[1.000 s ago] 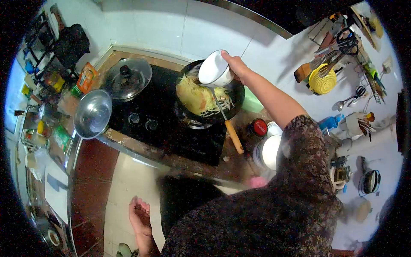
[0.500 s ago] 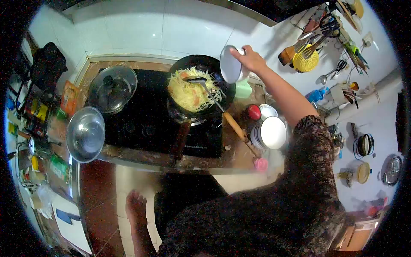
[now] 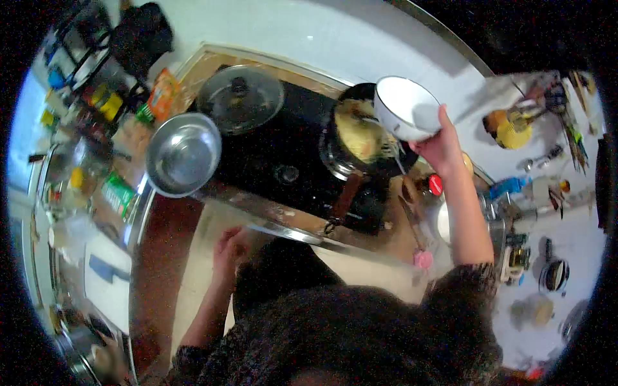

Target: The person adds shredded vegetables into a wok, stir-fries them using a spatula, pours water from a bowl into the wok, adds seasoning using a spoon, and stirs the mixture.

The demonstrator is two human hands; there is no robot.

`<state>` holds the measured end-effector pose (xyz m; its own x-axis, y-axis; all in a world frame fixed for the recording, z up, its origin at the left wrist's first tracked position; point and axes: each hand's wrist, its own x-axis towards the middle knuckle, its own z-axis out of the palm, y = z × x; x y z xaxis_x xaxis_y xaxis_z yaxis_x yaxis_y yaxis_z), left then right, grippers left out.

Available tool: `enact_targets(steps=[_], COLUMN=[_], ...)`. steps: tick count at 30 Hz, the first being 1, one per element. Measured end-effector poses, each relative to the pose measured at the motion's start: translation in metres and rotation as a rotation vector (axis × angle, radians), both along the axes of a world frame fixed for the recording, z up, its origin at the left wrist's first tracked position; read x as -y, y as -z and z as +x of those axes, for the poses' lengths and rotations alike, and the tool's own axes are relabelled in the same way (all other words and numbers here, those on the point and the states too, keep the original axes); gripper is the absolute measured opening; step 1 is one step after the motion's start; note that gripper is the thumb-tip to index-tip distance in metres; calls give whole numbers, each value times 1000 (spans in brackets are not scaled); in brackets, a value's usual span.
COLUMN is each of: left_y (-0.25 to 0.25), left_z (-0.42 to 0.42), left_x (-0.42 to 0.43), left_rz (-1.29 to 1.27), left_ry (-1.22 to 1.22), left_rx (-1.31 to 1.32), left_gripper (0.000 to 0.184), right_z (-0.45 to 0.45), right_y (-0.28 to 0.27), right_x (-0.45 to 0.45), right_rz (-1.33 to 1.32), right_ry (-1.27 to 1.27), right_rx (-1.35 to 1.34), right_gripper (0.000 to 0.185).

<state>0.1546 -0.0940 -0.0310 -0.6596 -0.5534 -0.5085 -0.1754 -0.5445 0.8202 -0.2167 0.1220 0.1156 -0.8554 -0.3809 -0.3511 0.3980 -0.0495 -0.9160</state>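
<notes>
My right hand (image 3: 441, 145) grips a white bowl (image 3: 402, 106) with a dark rim, its inside turned toward me. The bowl is held over the right side of a dark wok (image 3: 329, 151) on the stove. Pale shredded vegetables (image 3: 354, 132) lie in the wok, partly hidden behind the bowl and blurred. A wooden-handled spatula or ladle (image 3: 412, 196) leans out of the wok toward the counter's front. My left hand (image 3: 228, 249) hangs in front of the counter edge, fingers loosely curved and apart, with nothing seen in it.
A glass lid (image 3: 241, 103) rests on the stove's left side. A metal basin (image 3: 183, 156) stands at the counter's left corner. A red-lidded jar (image 3: 435, 185) and a white bowl (image 3: 444, 222) are beside my right forearm. Utensils (image 3: 515, 125) hang on the right wall.
My right hand has turned the bowl so its white inside faces me. My left hand has risen toward the counter edge. The whole view has rotated, and the kitchen appears tilted.
</notes>
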Motion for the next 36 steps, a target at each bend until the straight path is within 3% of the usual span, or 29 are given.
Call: enact_targets(steps=[3, 6, 7, 8, 10, 12, 14, 17, 22, 24, 26, 30, 32, 36], left_y=[-11, -33, -40, -45, -56, -68, -72, -50, -4, 19, 33, 88, 117, 177], left_z=[-23, -44, -46, -43, -40, -39, -39, -37, -31, -28, -26, -37, -39, -48], left_x=[-2, -7, -7, -8, -10, -13, -17, -21, -12, -6, 0, 21, 27, 52], left_rz=[-184, -119, -139, -143, -38, -47, -58, 54, 125, 132, -49, -43, 105, 6], left_ry=[90, 231, 311, 289, 494, 533, 535, 358, 197, 147, 65, 39, -92, -43], left_rx=[-29, -301, -349, -345, -445, -456, -254, -224, -98, -85, 87, 105, 56, 17], left_gripper=[35, 36, 38, 38, 45, 50, 51, 45, 32, 31, 32, 34, 35, 34], right_z=[61, 104, 122, 131, 152, 169, 172, 181, 159, 154, 146, 123, 115, 106], right_y=[-6, 7, 6, 17, 27, 31, 47, 49, 46, 18, 10, 12, 21, 39], right_x=[22, 33, 40, 40, 48, 53, 55, 61, 44, 29, 8, -45, -67, -96], right_rz=[-45, -86, 14, 80, 157, 277, 196, 344, 239, 310, 397, 572, 569, 596], right_ry=[-4, -89, -131, -137, -179, -250, -329, -454, -597, -490, -303, -120, -69, -57], right_rx=[-11, -7, 10, -31, -5, -38, -25, -279, -419, -580, -578, -588, -550, -569], right_gripper=[65, 66, 77, 81, 83, 83, 78, 75, 61, 52, 48, 41, 41, 42])
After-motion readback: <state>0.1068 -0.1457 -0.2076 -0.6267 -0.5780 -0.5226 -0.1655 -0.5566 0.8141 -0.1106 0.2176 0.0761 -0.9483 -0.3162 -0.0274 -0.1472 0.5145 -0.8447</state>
